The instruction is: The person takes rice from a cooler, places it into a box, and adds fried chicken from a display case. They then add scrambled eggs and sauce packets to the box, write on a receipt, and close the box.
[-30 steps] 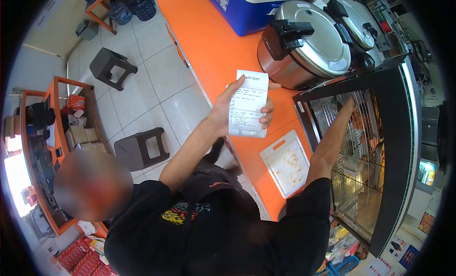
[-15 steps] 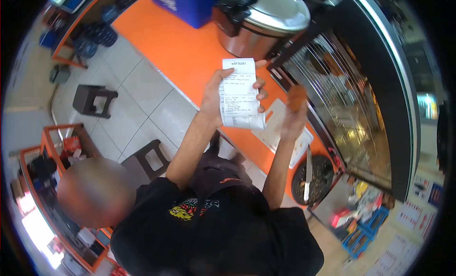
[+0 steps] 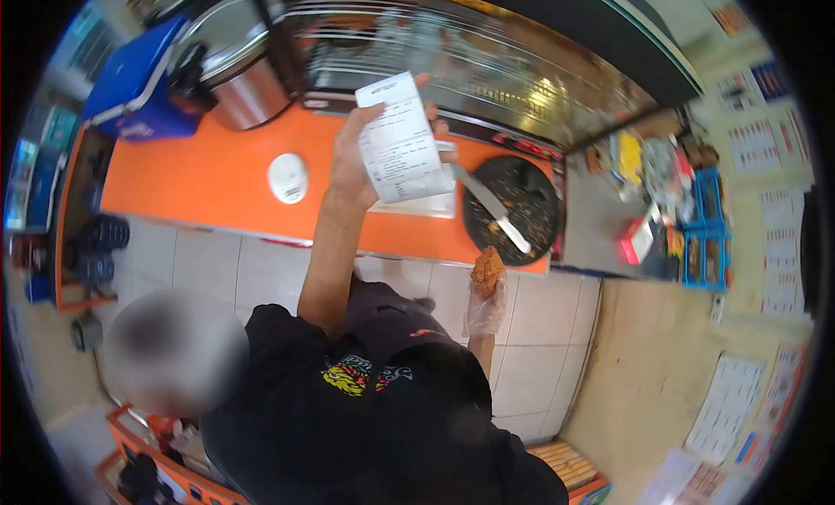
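My left hand (image 3: 350,170) is closed on a long printed receipt (image 3: 404,153), held up above the orange counter (image 3: 209,170). My right hand (image 3: 485,312), in a clear plastic glove, grips a browned piece of fried chicken (image 3: 488,272) just off the counter's front edge. Close to it, a white-handled knife (image 3: 494,207) lies across a round dark chopping block (image 3: 532,199) scattered with crumbs. Behind the receipt, a white cutting board (image 3: 426,207) is partly hidden.
A glass display case (image 3: 417,53) with wire racks runs along the back. Left stand a steel rice cooker (image 3: 248,92), a blue cooler box (image 3: 139,92) and a round white object (image 3: 288,177). Blue baskets (image 3: 704,257) sit right. A blurred round shape (image 3: 174,353) is at lower left.
My view has turned toward the right end of the counter. My right hand has brought the fried chicken from over the cutting board to the counter's front edge. The receipt stays in my left hand.
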The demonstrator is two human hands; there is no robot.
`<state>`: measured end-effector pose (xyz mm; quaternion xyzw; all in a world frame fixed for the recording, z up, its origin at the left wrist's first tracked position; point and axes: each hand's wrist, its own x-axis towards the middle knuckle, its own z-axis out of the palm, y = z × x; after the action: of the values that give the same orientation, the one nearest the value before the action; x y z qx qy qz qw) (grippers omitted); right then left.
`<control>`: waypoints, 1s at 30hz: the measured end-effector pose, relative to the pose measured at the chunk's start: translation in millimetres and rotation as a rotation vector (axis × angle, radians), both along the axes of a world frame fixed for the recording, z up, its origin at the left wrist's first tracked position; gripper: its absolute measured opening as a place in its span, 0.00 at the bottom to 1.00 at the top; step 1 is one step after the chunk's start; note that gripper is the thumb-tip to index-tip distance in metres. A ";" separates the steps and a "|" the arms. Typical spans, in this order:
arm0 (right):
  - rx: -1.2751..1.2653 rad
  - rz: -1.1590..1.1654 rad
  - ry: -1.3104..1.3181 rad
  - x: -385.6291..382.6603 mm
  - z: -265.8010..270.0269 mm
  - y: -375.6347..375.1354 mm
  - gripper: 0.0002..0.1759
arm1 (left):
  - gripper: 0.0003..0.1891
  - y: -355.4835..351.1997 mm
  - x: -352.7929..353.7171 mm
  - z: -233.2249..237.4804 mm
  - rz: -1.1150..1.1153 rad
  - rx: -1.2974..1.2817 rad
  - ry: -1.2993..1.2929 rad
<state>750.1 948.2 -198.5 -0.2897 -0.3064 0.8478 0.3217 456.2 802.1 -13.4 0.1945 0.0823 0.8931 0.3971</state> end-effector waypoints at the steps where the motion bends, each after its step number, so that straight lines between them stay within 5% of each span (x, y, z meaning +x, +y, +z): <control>1: 0.040 -0.022 -0.019 18.9 4.1 16.7 0.31 | 0.37 24.3 19.6 3.2 -0.031 -0.027 0.004; 11: 0.199 -0.293 -0.109 141.7 52.7 179.7 0.36 | 0.37 246.0 153.9 7.5 -0.363 -0.207 0.010; 20: -0.030 -0.513 0.034 211.9 23.5 270.7 0.31 | 0.36 377.1 179.0 -16.7 -0.448 -0.392 0.084; 26: 0.002 -0.618 -0.213 274.4 -8.8 346.4 0.30 | 0.37 461.0 185.8 -55.3 -0.505 -0.429 0.053; 30: 0.176 -0.524 -0.316 278.0 -18.0 465.0 0.28 | 0.34 479.5 197.8 -47.8 -0.417 -0.455 0.096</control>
<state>1028.1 1413.1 -216.5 -0.4579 -0.3398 0.6508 0.5013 654.0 1281.6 -61.2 0.1551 0.2572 0.7407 0.6009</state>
